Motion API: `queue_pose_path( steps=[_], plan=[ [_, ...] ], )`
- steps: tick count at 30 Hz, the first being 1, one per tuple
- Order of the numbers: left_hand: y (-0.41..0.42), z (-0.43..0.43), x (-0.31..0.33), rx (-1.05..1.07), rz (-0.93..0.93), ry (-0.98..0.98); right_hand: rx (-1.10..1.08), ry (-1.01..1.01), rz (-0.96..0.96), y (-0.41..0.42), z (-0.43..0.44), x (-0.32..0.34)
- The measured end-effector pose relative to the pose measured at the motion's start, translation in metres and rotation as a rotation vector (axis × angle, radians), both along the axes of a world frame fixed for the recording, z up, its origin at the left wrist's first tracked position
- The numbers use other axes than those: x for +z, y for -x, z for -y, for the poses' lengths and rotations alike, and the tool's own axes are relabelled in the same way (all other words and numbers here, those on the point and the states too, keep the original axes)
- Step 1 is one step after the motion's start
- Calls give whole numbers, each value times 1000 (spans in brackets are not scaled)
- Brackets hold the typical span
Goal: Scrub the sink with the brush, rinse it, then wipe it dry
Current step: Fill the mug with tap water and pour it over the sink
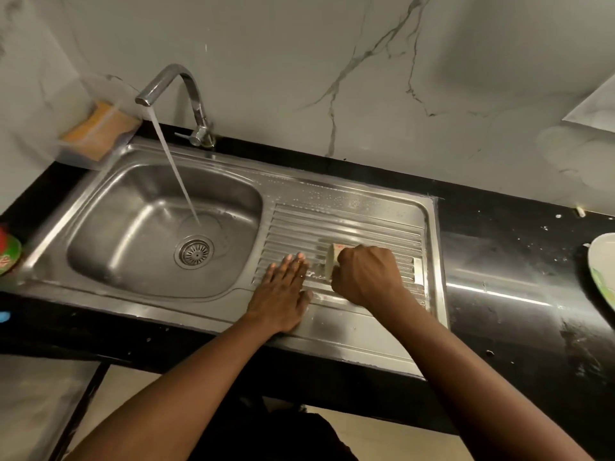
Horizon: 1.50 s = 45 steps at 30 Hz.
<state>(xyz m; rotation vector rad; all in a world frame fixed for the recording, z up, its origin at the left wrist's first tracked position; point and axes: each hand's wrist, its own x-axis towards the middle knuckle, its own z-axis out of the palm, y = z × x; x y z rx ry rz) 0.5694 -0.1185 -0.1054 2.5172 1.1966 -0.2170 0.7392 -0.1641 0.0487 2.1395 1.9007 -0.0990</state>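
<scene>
- Sink: a stainless steel unit set into a black countertop. Its long axis runs left to right along the wall, with the basin at the left and the ridged drainboard at the right.
- Drainboard: the ridges run parallel to the long axis of the sink. Water droplets are seen on the flat strip behind them.
- Brush: it is placed on the near part of the drainboard, right of the basin. Only a pale end is shown, facing left toward the basin and standing across the ridges. The rest is hidden in the fist, so its long axis cannot be told.
- Right hand: it is closed into a fist around the brush, knuckles uppermost, and pressed down onto the ridges.
- Left hand: it is laid flat, palm down, with the fingers straight and close together. The fingertips rest on the near-left corner of the drainboard, just beside the brush; nothing is held.
- Faucet: it is mounted behind the basin, with the spout turned to the left. A stream of water falls at a slant into the basin, just behind the drain strainer.
- Clear container: it is seen blurred at the rear-left corner, with something orange inside.
- Plate: it is cut off by the right edge, on the countertop, well apart from the sink.
</scene>
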Motion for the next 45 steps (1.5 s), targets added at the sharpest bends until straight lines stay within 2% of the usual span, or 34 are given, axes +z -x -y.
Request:
queue_pose_path(
  steps=[4, 9, 12, 16, 19, 23, 26, 32, 39, 45],
  plan=[
    [36, -9, -5, 91, 29, -29, -26, 12, 38, 3, 3, 1],
    [73, -13, -7, 264, 69, 26, -293, -47, -76, -24, 11, 1],
    [70, -17, -6, 272, 97, 93, -444, -81, -264, -25, 4, -2],
    [69, -27, -4, 177, 119, 134, -582, -145, -681, 1, -17, -5],
    [83, -37, -3, 94, 123, 165, -652, -187, -921, 33, -40, -6],
    [105, -62, 6, 77, 181, 267, -682, -238, -1122, 78, -78, -11],
    [129, -89, 24, 171, 232, 346, -672, -241, -1223, 110, -109, -14],
    [192, -140, 53, 404, 384, 362, -680, -233, -1414, 169, -173, -21],
    [239, -185, 69, 629, 528, 282, -596, -235, -1497, 215, -226, -26],
    [244, -205, 88, 649, 546, 218, -552, -235, -1533, 227, -250, -25]
  ],
)
